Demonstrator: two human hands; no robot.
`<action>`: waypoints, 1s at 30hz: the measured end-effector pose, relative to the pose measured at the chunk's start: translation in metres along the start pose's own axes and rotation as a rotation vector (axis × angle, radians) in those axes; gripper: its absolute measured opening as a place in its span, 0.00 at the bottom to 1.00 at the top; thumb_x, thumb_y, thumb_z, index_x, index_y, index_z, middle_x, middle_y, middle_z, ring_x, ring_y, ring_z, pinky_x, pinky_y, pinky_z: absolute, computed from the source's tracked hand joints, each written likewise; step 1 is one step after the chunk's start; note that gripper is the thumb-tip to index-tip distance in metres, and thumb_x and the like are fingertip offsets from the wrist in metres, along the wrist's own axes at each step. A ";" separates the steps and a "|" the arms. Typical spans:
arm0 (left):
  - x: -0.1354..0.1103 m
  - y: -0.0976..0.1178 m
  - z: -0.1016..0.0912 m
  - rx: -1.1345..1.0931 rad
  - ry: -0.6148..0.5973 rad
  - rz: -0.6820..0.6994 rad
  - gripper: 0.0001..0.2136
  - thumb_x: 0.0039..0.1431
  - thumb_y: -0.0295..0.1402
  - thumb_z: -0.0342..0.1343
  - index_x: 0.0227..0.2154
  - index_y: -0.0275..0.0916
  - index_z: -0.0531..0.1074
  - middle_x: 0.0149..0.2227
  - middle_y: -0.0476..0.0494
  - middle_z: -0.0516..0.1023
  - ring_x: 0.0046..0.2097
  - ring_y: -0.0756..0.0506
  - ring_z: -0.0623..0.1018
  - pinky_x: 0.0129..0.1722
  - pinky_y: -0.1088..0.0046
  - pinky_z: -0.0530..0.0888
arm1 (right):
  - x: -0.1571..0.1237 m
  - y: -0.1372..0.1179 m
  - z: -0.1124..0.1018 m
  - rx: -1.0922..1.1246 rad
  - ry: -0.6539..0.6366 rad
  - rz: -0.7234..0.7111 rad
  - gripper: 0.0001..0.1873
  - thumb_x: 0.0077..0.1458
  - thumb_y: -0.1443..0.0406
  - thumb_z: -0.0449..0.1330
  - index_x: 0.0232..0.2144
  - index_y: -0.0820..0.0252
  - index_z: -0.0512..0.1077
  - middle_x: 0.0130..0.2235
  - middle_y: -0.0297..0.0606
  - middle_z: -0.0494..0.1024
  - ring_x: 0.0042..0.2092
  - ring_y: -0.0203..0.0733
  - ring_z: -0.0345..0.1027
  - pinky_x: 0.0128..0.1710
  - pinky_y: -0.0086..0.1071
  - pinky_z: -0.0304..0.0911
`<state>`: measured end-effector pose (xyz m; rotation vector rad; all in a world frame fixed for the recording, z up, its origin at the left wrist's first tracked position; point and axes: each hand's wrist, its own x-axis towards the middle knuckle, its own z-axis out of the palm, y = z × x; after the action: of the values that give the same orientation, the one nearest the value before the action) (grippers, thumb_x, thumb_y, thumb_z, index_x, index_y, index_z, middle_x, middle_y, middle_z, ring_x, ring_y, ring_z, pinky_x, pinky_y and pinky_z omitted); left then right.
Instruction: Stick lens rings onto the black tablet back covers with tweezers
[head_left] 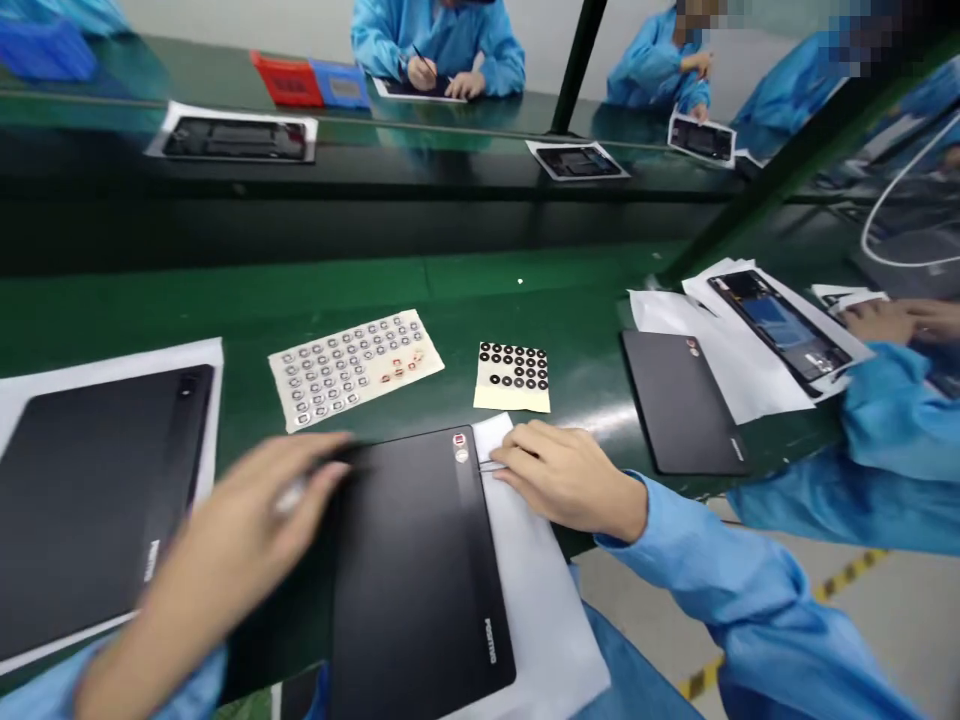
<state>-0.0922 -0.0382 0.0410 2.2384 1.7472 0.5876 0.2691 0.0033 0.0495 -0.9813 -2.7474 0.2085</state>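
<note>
A long green workbench [525, 310] fills the middle of the view, and a second bench runs across the top, where other workers in blue coats sit. Near the bottom middle, right in front of the person, lies a black panel [412, 590] on a white sheet [551, 600]. It looks like the back of a tablet. It is dark and shiny, with a small round silver mark near its top edge and small letters near its bottom edge.

The panel looks thin, stiff and fairly light. Its smooth face may be slippery and easy to scratch, so its long side edges seem the best place to hold it.

The right hand [566, 478] rests at the panel's top right corner. Its fingers [525, 445] are bent and seem to pinch a thin metal tool [491, 466], but it is hard to be sure. The left hand [225, 540] is blurred at the panel's upper left edge, with a small silver tool [289, 497] showing by its fingers. I cannot tell if those fingers grip it.

Just above the panel lie a sheet of small silver stickers [352, 368] and a card of black ring stickers [514, 377].
</note>
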 end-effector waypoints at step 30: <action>0.050 0.068 0.065 -0.125 -0.030 0.165 0.09 0.72 0.36 0.52 0.42 0.43 0.78 0.44 0.46 0.78 0.43 0.46 0.78 0.44 0.68 0.73 | 0.038 0.009 0.016 -0.095 0.045 0.008 0.14 0.73 0.61 0.51 0.42 0.60 0.76 0.41 0.38 0.78 0.41 0.39 0.67 0.31 0.35 0.53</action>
<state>0.0065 -0.0033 0.0208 2.3050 1.4778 0.6746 0.2418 0.0338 0.0383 -1.0081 -2.7349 0.0568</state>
